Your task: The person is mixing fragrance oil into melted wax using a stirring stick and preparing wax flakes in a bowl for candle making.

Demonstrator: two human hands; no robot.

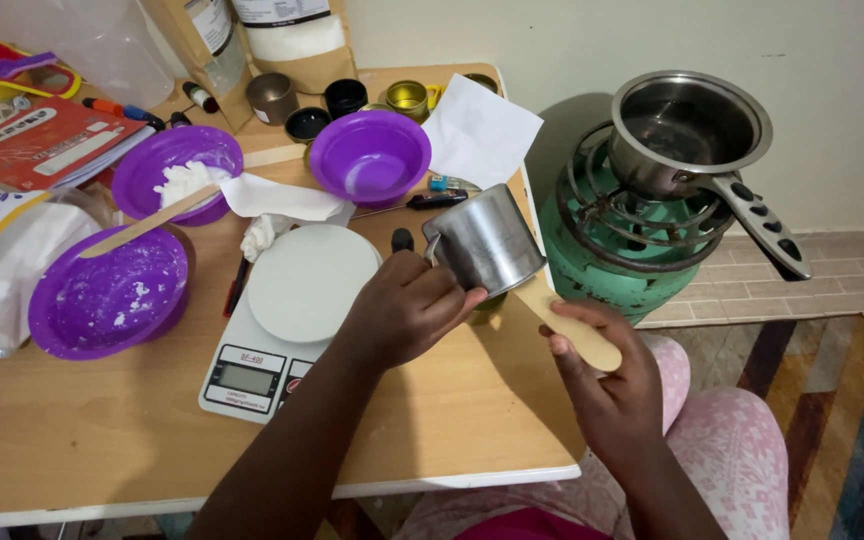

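A wooden table (102, 440) is shown beside a green gas burner (602, 250) bearing a steel saucepan (687, 125); a digital kitchen scale (292, 320) is left bare; a tilted steel cup (487, 240) is gripped at its handle by the closed left hand (402, 310) above the table's edge; a wooden spatula (567, 325), clasped in the right hand (607, 385), is hidden at its tip, so emptying is judged unfinished.

There is only one view, from a camera on the person's head. It looks steeply down and a little forward over the light wooden tabletop (152, 420), which fills the left and middle of the picture. The camera is close: the two hands sit near the centre, and the person's knees in pink patterned trousers (742, 440) show at the bottom right. At the top the pale wall (572, 40) closes the view; on the right the striped floor rug (832, 400) is visible.
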